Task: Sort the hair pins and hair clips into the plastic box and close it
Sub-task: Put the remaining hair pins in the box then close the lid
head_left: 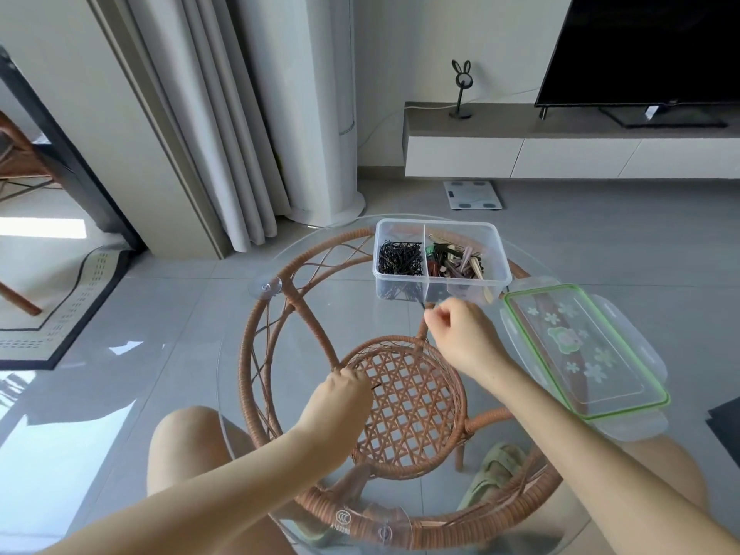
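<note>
Nearest the camera, the left hand (343, 390) is closed in a pinch low over the glass tabletop (208, 398), and a thin dark hair pin (376, 386) appears to be gripped at its fingertips (the piece is too small to be made out with certainty). Further on, the right hand (460, 328) is curled into a pinch just before the near wall of the plastic box (440, 288); a thin dark pin may be held there, but that cannot be told.

The last strays seem to be in hand, so the sorting is judged almost finished. The box is divided: dark pins (400, 258) are heaped in the left compartment, coloured hair clips (456, 256) in the right. Each pinched piece would next be carried over the near rim and released into the left compartment.

The lid (582, 350), green-rimmed, lies flat beside the box to the right, not yet fitted. Bare glass lies between hands and box, leaving open room for the reach. The lid's near end lies close to the table's edge.
</note>
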Demonstrator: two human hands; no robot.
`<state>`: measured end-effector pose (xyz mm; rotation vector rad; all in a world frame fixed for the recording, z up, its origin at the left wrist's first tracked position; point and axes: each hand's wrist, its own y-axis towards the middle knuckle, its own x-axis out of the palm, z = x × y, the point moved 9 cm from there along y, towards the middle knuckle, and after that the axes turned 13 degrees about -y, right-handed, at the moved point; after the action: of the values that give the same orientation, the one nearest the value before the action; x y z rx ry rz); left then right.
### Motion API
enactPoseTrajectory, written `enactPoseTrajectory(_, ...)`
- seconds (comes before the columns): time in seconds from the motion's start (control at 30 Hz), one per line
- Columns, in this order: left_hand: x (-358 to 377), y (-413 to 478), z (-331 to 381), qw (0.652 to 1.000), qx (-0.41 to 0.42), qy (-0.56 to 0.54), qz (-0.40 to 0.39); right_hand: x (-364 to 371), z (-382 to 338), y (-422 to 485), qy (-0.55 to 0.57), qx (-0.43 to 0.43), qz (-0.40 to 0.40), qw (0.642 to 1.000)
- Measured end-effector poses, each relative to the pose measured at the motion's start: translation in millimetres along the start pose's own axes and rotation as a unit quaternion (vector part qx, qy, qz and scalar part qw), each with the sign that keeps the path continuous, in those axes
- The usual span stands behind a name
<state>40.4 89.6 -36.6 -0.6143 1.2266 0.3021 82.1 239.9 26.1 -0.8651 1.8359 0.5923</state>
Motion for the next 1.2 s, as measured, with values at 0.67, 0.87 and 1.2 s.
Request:
enactPoseTrajectory(0.67, -138, 92, 18, 0.985, -0.014, -0.151, 0.088, -66, 43, 28, -0.082, 0.080, 0.193, 0.974)
enactPoseTrajectory(0.87, -137, 149, 30, 0.983, -0.073, -0.100, 0.137, -35, 126, -34, -0.284, 0.193, 0.095, 0.935)
enactPoseTrajectory(1.2, -100, 127, -21, 0.937, -0.138, -0.295, 0.126, 5, 118, -46, -0.375, 0.092, -0.010, 0.922)
